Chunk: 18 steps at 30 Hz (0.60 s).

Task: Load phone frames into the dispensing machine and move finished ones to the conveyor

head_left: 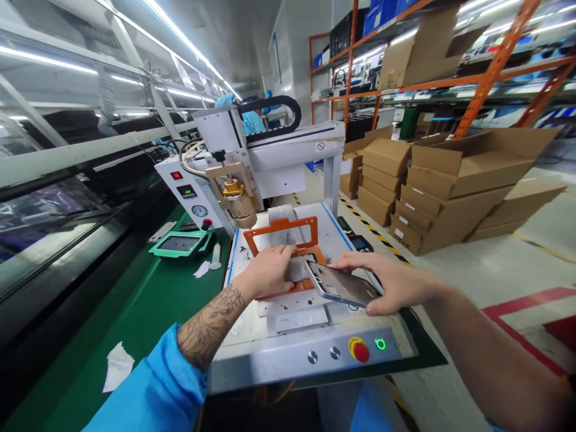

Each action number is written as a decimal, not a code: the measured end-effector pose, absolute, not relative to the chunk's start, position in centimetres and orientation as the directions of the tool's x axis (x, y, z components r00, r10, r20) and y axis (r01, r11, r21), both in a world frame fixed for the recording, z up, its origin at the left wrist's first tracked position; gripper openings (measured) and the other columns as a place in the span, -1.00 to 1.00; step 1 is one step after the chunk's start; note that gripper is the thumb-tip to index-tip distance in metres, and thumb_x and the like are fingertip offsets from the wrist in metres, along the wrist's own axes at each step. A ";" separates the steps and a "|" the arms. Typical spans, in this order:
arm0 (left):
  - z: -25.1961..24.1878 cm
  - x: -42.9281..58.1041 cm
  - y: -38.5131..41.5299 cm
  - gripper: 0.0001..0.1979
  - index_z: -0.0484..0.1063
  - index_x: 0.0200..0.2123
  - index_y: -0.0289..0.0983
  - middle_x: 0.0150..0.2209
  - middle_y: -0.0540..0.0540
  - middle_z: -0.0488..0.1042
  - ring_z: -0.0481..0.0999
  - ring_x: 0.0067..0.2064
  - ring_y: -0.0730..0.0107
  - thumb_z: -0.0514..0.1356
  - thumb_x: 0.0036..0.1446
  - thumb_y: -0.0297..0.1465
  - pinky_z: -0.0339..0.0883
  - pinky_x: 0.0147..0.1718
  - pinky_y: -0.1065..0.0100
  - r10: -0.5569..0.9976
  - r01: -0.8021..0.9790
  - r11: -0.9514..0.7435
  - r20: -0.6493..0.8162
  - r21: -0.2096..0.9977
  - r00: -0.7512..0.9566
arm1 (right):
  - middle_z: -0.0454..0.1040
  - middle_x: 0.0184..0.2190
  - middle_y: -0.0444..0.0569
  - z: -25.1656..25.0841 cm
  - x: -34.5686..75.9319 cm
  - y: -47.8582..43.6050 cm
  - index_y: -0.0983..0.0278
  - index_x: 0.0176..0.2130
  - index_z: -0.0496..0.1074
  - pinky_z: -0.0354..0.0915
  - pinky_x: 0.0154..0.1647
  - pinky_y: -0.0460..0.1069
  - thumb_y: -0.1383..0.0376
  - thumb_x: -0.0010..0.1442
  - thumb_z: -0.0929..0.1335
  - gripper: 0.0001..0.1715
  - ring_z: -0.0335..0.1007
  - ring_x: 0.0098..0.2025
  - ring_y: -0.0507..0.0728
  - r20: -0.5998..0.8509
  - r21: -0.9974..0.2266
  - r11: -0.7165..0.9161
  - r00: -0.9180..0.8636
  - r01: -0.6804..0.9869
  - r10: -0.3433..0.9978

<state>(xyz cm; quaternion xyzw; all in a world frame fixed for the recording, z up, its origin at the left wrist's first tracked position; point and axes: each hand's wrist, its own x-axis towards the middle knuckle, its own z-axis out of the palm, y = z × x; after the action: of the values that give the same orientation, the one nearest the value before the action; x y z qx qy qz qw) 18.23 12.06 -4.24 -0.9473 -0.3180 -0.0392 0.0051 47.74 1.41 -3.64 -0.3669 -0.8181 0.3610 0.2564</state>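
My right hand [382, 279] grips a smartphone-like device [344, 285] by its right end, thumb at the near edge and fingers at the far edge. This device is tilted just above the right side of an orange fixture [307, 285]. The fingers and thumb of my left hand [272, 270] span a flat grey piece [297, 268] in that fixture; part of the piece is hidden by the hand and the device. Behind my left hand, the fixture's orange frame lid [308, 231] stands raised. A brass-coloured dispensing head [238, 207] hangs above and to the left.
A red stop button [360, 350] and a green-lit button [380, 344] are on the machine's front panel. A green tray [182, 244] and a syringe-like tube [216, 257] lie on the left bench. Open cardboard boxes [450, 192] stand to the right.
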 end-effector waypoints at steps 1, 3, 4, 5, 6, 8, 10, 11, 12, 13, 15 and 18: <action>-4.4 17.9 12.0 -0.18 0.24 0.25 -0.38 0.11 -0.35 0.47 0.48 0.10 -0.17 0.41 -0.02 -0.19 0.41 0.13 -0.04 0.606 0.606 -0.795 0.083 0.023 0.791 | 0.37 0.18 0.10 -3.7 47.2 2.1 0.24 0.26 0.39 0.26 0.27 0.24 -0.04 0.00 0.55 -0.06 0.31 0.19 0.40 0.151 -0.785 0.471 -0.613 0.402 0.776; -4.9 17.3 12.3 -0.05 0.13 0.35 -0.37 0.17 -0.38 0.43 0.45 0.16 -0.19 0.40 -0.01 -0.12 0.39 0.17 -0.06 0.620 0.619 -0.784 0.087 0.041 0.780 | 0.38 0.18 0.09 -4.3 46.4 2.9 0.23 0.28 0.37 0.27 0.26 0.23 -0.06 -0.01 0.55 -0.03 0.32 0.18 0.38 0.121 -0.794 0.455 -0.630 0.402 0.767; -5.2 17.2 12.6 0.01 0.06 0.39 -0.38 0.18 -0.39 0.42 0.45 0.17 -0.20 0.39 -0.01 -0.11 0.39 0.18 -0.06 0.630 0.628 -0.776 0.082 0.051 0.772 | 0.37 0.18 0.08 -4.7 46.2 3.1 0.22 0.28 0.37 0.28 0.25 0.22 -0.06 -0.01 0.55 -0.02 0.31 0.19 0.37 0.101 -0.792 0.445 -0.630 0.418 0.770; -5.5 17.1 12.9 0.05 0.01 0.41 -0.38 0.17 -0.41 0.43 0.46 0.17 -0.20 0.39 -0.02 -0.12 0.40 0.17 -0.04 0.641 0.638 -0.768 0.073 0.061 0.764 | 0.37 0.19 0.08 -5.0 46.2 3.2 0.21 0.29 0.37 0.28 0.25 0.22 -0.05 -0.02 0.55 -0.02 0.31 0.19 0.37 0.081 -0.784 0.435 -0.622 0.443 0.779; -5.7 17.2 13.2 0.07 -0.01 0.42 -0.40 0.15 -0.42 0.45 0.47 0.15 -0.20 0.39 -0.03 -0.13 0.42 0.14 -0.02 0.649 0.646 -0.760 0.061 0.070 0.758 | 0.36 0.20 0.08 -5.3 46.3 3.3 0.21 0.30 0.36 0.28 0.25 0.22 -0.04 -0.02 0.56 -0.01 0.30 0.20 0.37 0.062 -0.774 0.423 -0.609 0.471 0.791; -5.8 17.5 13.8 0.09 0.02 0.41 -0.41 0.08 -0.42 0.49 0.51 0.09 -0.21 0.42 -0.10 -0.16 0.46 0.07 0.02 0.653 0.649 -0.757 0.037 0.077 0.756 | 0.35 0.21 0.09 -5.3 46.8 3.6 0.22 0.31 0.35 0.29 0.24 0.22 -0.05 -0.02 0.56 0.01 0.29 0.21 0.39 0.035 -0.754 0.400 -0.577 0.520 0.816; -5.1 18.0 14.0 0.08 0.10 0.37 -0.39 0.01 -0.37 0.53 0.54 0.04 -0.21 0.44 -0.17 -0.14 0.47 0.01 0.04 0.646 0.643 -0.762 0.028 0.076 0.762 | 0.34 0.23 0.10 -4.7 47.3 4.2 0.22 0.32 0.34 0.31 0.22 0.23 -0.05 -0.01 0.56 0.02 0.28 0.22 0.41 0.018 -0.724 0.384 -0.541 0.573 0.841; -4.6 18.0 13.8 0.06 0.13 0.35 -0.37 -0.02 -0.35 0.54 0.54 0.01 -0.20 0.43 -0.18 -0.13 0.47 -0.01 0.04 0.647 0.644 -0.762 0.030 0.073 0.762 | 0.35 0.22 0.09 -4.2 47.4 4.5 0.21 0.32 0.34 0.32 0.20 0.22 -0.04 0.00 0.56 0.01 0.29 0.22 0.41 0.012 -0.701 0.382 -0.526 0.602 0.851; -3.9 17.8 13.5 0.04 0.14 0.33 -0.37 -0.05 -0.33 0.55 0.55 -0.01 -0.19 0.43 -0.17 -0.12 0.47 -0.03 0.05 0.652 0.649 -0.758 0.034 0.068 0.758 | 0.36 0.21 0.08 -3.7 47.2 5.0 0.19 0.32 0.35 0.34 0.18 0.22 -0.01 0.00 0.56 -0.01 0.30 0.20 0.41 0.007 -0.673 0.383 -0.513 0.632 0.858; -3.2 17.2 13.1 0.02 0.14 0.33 -0.36 -0.06 -0.32 0.55 0.56 -0.04 -0.17 0.41 -0.16 -0.11 0.47 -0.05 0.05 0.662 0.659 -0.749 0.039 0.063 0.749 | 0.37 0.19 0.06 -3.3 46.8 5.5 0.17 0.32 0.35 0.35 0.15 0.21 0.03 0.00 0.56 -0.03 0.32 0.17 0.40 0.000 -0.641 0.390 -0.508 0.661 0.862; -2.1 14.3 11.8 -0.04 0.14 0.33 -0.33 -0.06 -0.30 0.56 0.56 -0.05 -0.14 0.37 -0.12 -0.15 0.46 -0.05 0.05 0.697 0.696 -0.717 0.050 0.040 0.715 | 0.41 0.11 0.05 -2.8 45.3 6.8 0.16 0.29 0.39 0.37 0.12 0.18 0.12 -0.03 0.55 -0.08 0.37 0.10 0.37 -0.013 -0.564 0.424 -0.521 0.709 0.853; -2.3 5.4 9.2 -0.13 0.15 0.32 -0.26 0.02 -0.26 0.55 0.55 0.01 -0.08 0.29 -0.09 -0.28 0.44 -0.01 0.04 0.803 0.805 -0.593 0.074 -0.001 0.592 | 0.43 0.00 0.11 -3.4 42.0 9.4 0.26 0.19 0.48 0.39 0.07 0.19 0.15 -0.10 0.58 -0.13 0.39 0.03 0.39 -0.051 -0.403 0.487 -0.551 0.775 0.833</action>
<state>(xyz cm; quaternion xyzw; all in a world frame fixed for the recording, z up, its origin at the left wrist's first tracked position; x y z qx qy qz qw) 5.42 9.19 -2.26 -0.8920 -0.4505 -0.0328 0.0173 42.05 9.40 -3.35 -0.4679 -0.8591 0.1931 0.0756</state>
